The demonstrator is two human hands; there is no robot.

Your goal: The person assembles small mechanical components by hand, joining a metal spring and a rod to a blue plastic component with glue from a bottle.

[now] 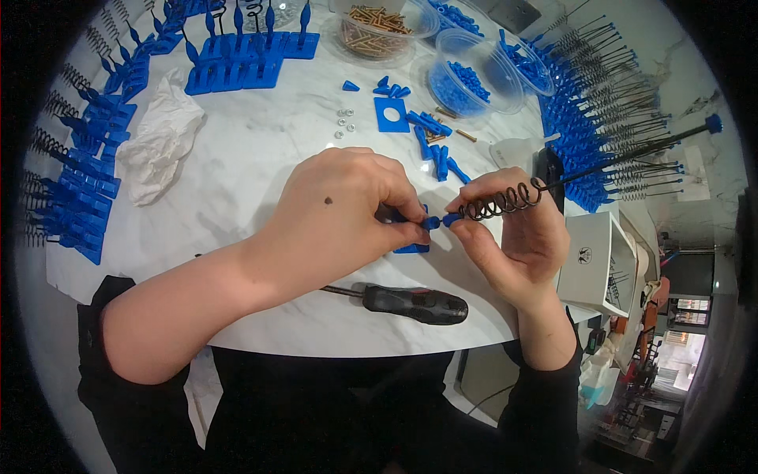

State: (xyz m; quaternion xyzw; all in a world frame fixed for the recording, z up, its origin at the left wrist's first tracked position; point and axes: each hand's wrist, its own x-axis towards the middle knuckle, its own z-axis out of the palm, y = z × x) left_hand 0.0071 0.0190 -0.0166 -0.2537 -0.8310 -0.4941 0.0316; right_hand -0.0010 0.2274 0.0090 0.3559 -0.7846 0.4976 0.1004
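Observation:
My left hand is closed in a pinch on a small blue plastic piece, mostly hidden by the fingers. In my right hand, thumb and fingertips pinch the blue end of a black coil spring. That spring runs into a long straight rod with a blue knob at its far end, slanting up to the right. The two blue parts meet or nearly meet between my hands; I cannot tell if they are joined. Below the left fingers shows a blue flat plate, partly covered.
A black-handled screwdriver lies by the table's front edge. Tubs of brass screws and blue parts stand behind, near nuts and a square blue plate. Crumpled tissue and blue assemblies sit left; spring assemblies crowd the right.

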